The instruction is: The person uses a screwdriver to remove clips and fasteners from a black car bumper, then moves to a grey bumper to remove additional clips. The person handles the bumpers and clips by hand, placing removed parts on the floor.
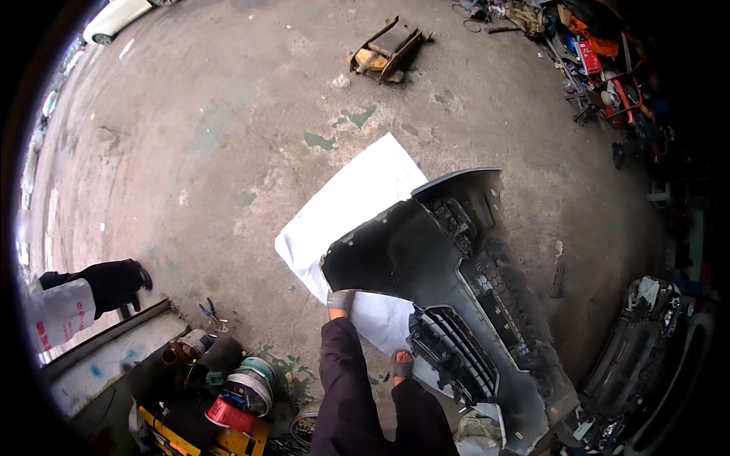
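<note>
A large dark grey car bumper (399,251) lies with its hollow inner side up, partly over a white sheet (353,194) on the floor. Its slatted grille section (456,346) faces the lower middle. My left hand (341,301), in a grey glove, is closed at the bumper's near left edge; its fingertips are hidden. Just left of the grille is my right hand (402,365), also in a grey glove with bare fingertips showing. Its fingers are curled in, and what they hold, if anything, is too small to make out. Dark sleeves cover both forearms.
Another black bumper (635,357) lies at the right. Paint tubs (251,384) and a red bucket (230,415) crowd the lower left, near pliers (209,310). A rusty yellow metal frame (386,49) stands far off. Piled scrap (601,64) fills the far right.
</note>
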{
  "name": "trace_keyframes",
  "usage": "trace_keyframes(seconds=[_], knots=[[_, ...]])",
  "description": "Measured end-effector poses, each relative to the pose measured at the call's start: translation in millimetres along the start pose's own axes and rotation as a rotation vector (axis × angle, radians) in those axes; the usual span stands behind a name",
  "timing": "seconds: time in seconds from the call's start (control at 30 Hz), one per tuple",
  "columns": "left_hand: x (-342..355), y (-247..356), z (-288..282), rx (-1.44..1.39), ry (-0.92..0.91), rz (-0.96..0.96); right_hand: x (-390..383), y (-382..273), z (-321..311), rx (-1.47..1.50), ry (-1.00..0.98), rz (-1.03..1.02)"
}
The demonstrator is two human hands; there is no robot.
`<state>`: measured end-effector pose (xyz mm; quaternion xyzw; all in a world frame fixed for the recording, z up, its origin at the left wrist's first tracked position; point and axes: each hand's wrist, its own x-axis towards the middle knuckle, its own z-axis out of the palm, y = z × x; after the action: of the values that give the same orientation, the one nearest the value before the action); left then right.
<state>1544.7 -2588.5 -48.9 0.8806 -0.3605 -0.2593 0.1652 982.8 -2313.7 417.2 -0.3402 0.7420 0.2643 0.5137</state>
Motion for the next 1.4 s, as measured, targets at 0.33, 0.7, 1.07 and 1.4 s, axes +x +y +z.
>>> trace_keyframes(seconds=[0.33,0.7,1.07,1.4], knots=[[3,11,-112,-0.069,-0.157,-0.096,-31,-115,55,0.046,0.032,0.172],[-488,-140,-379,0.152,-0.72,-1.073,-63,-154,82,0.064,0.041,0.286],[-117,37,-420,-0.181,-0.284,-0.111,31,-467,-48,-0.3,0.287,-0.551],[48,228,-240,-0.15,-0.118,0.447,158,-758,-130,-0.957,0.448,-1.554]])
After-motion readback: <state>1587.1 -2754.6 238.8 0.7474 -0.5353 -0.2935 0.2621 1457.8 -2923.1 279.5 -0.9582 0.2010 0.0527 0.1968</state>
